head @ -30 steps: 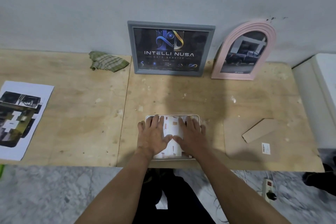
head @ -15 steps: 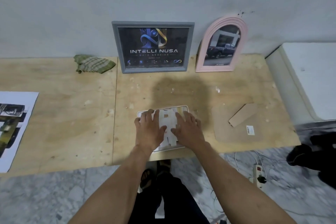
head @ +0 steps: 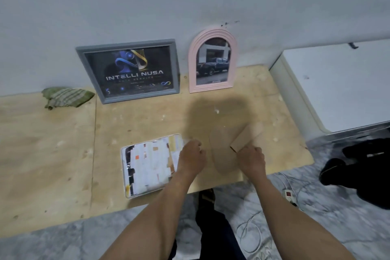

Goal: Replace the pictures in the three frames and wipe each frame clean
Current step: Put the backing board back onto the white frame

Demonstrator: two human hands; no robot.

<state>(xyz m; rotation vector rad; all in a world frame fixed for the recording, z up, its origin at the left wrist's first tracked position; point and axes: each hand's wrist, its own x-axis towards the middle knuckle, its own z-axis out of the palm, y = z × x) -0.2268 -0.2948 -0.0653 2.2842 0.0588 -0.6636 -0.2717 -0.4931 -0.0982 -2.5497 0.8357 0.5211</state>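
Note:
A white frame (head: 124, 175) lies face down near the table's front edge, with a white paper sheet (head: 150, 164) inside it. My left hand (head: 192, 157) is at the frame's right edge with its fingers curled; what it holds is unclear. My right hand (head: 251, 158) grips the brown backing board (head: 220, 154) close to its folding stand (head: 245, 138). A grey frame (head: 128, 70) and a pink arched frame (head: 212, 61) lean against the wall, each with a picture in it. A green checked cloth (head: 66, 97) lies at the back left.
The wooden table (head: 52, 154) ends just in front of my hands. A white cabinet (head: 337, 84) stands at the right. On the floor are a power strip (head: 290, 194), cables and dark shoes (head: 358, 167).
Both hands left the paper in the white frame and moved right. My right hand has taken hold of the backing board. The view swung right, and the printed sheets at the left dropped out of sight.

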